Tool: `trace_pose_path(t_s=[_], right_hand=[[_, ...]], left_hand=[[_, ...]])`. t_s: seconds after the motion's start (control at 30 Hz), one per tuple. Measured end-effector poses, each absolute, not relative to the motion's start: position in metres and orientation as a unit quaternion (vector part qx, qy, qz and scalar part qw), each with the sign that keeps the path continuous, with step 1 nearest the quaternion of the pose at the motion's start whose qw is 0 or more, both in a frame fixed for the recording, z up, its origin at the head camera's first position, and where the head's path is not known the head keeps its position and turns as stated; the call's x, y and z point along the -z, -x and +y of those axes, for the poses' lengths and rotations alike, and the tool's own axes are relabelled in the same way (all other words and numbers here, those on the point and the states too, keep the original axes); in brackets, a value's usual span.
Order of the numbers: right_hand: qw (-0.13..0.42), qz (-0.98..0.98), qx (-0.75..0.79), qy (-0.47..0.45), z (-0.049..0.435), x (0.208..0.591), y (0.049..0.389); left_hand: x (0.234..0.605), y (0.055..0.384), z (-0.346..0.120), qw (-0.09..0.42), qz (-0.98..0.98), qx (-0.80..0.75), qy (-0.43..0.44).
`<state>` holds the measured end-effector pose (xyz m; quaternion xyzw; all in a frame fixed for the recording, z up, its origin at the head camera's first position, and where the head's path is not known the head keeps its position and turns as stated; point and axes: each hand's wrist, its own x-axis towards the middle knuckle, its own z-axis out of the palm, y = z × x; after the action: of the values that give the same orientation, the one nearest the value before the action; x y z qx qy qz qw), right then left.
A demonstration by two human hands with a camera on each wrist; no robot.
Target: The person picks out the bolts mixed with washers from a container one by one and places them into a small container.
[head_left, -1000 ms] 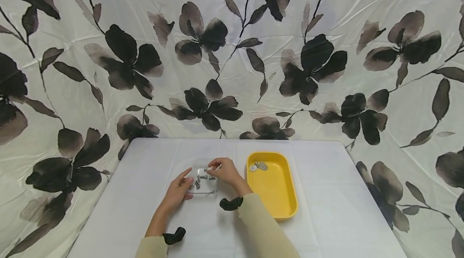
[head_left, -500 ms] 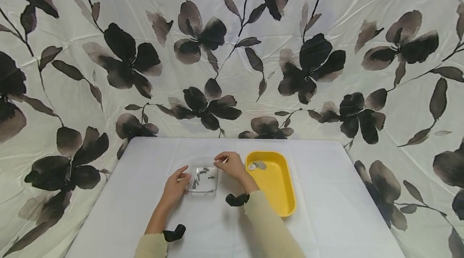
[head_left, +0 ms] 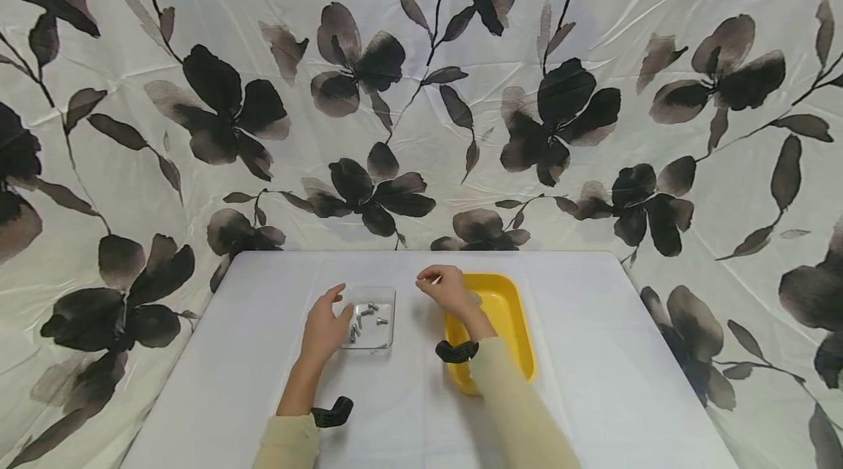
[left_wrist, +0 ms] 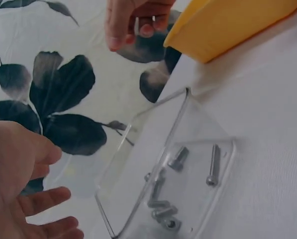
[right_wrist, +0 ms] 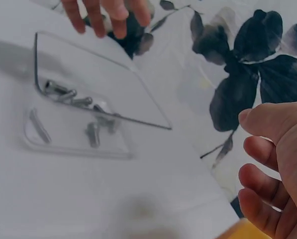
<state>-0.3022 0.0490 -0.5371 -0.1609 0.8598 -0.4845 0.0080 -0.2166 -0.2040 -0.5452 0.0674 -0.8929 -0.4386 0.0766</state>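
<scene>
Beside the left edge of a clear plastic box (head_left: 377,294) is my left hand (head_left: 323,325), its fingers spread and holding nothing. Several silvery bolts (left_wrist: 214,167) lie loose on the floor of that box. My right hand (head_left: 448,289) is raised between the box and the yellow tray (head_left: 508,319), over the tray's left edge. Its thumb and index fingertip are pinched together, and a small pale piece seems to show there in the head view; its kind cannot be made out. In the right wrist view the thumb hides the pinch.
Silvery round discs (head_left: 475,298) lie at the far end of the tray, partly hidden by the right hand. A white cloth covers the table (head_left: 593,396). Behind it hangs a floral curtain (head_left: 421,125).
From over the clear box, my right hand has moved right to the tray's left edge. The left hand has loosened from the box's left side, and its fingers have spread.
</scene>
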Motion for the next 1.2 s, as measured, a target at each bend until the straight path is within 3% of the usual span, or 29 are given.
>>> trace_pose_path(t_s=[0.17,0.33,0.9,1.2], right_hand=[[0.008,0.856,0.496,0.144,0.068,0.542,0.306],[0.004,0.848,0.513,0.133,0.081,0.545,0.307],[-0.002,0.851,0.522,0.055,0.121,0.567,0.309],[-0.011,0.867,0.496,0.05,0.129,0.585,0.309]], left_hand=[[0.536,0.214,-0.189,0.101,-0.903,0.414,-0.06],[0.533,0.214,-0.173,0.092,-0.895,0.435,-0.034],[0.529,0.214,-0.109,-0.016,-0.849,0.527,0.025],[0.544,0.216,-0.09,-0.059,-0.818,0.571,0.024]])
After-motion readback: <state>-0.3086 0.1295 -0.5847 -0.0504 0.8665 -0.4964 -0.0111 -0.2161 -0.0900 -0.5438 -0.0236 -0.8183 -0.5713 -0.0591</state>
